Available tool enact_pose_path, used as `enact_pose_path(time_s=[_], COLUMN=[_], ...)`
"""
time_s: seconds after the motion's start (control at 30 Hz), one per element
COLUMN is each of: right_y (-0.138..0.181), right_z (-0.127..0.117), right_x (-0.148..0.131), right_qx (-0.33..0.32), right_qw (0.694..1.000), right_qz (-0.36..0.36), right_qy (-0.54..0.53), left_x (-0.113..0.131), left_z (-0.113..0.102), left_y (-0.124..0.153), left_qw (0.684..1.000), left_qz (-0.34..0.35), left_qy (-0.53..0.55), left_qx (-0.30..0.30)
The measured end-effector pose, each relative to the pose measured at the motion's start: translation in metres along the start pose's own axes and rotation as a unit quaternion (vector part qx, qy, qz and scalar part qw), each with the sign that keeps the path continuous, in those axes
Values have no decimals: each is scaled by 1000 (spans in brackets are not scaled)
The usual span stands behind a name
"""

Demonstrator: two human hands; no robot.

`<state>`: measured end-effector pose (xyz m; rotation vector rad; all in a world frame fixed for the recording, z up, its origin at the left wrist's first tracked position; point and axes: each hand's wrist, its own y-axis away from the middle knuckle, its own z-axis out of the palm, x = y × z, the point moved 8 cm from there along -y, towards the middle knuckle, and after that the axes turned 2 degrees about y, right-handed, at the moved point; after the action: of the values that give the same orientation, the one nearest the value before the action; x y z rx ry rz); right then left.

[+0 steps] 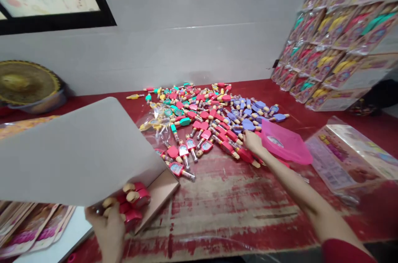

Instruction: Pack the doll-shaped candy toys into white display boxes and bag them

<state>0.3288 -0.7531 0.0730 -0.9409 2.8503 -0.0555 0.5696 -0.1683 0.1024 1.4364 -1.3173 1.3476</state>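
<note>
My left hand [107,230] is at the bottom left, closed on a handful of red popsicle-shaped toys [134,203] with tan sticks, held at the mouth of an open cardboard box [81,153] with its grey flap raised. My right hand [252,142] reaches across the red table to the near edge of a big pile of small toys [211,120], fingers touching the red ones there. The pile holds red, purple, teal and yellow pieces. Whether the right fingers have closed on one is hidden.
A pink plastic lid [286,143] lies just right of my right hand. Printed packaging sheets [348,153] lie at the right, stacked packaged boxes [338,35] stand at the back right. A round woven tray [26,83] sits far left; flat printed cards [34,225] lie bottom left.
</note>
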Motion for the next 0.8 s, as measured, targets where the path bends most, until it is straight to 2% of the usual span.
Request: enact_pose_path(time_s=[0.1,0.2,0.27,0.33,0.4,0.43,0.5,0.57,0.63,0.7,0.73,0.8], right_y=[-25,-35,-33,-21,1,16,56,104,155,196,212,232], right_z=[23,24,8,-21,-57,-75,-99,-100,-84,-61,-48,-24], right_x=[-14,-16,-10,-4,-11,-23,-67,-132,-207,-273,-300,-339], right_qx=[-33,-53,-58,-49,-18,-2,-5,-68,-144,-179,-189,-195], right_qw=[997,993,993,995,997,993,969,921,864,825,817,820], right_qz=[65,92,81,54,-5,-48,-149,-249,-344,-413,-436,-464], right_qy=[-32,-56,-65,-62,-80,-108,-199,-291,-337,-341,-326,-271], left_x=[-3,-6,-9,-14,-19,-21,-24,-27,-30,-30,-30,-29], left_z=[0,-4,-6,-7,-6,-5,-2,-1,-1,0,0,0], left_y=[2,2,2,3,5,6,8,10,10,10,10,11], left_qw=[999,1000,1000,1000,1000,1000,1000,1000,999,1000,1000,999], left_qz=[-35,-30,-18,-12,-10,-9,-12,-21,-24,-10,2,20], left_qy=[10,-3,-14,-18,-20,-19,-12,-6,-5,2,7,14], left_qx=[-17,-8,6,14,12,6,-9,-18,-22,-26,-29,-28])
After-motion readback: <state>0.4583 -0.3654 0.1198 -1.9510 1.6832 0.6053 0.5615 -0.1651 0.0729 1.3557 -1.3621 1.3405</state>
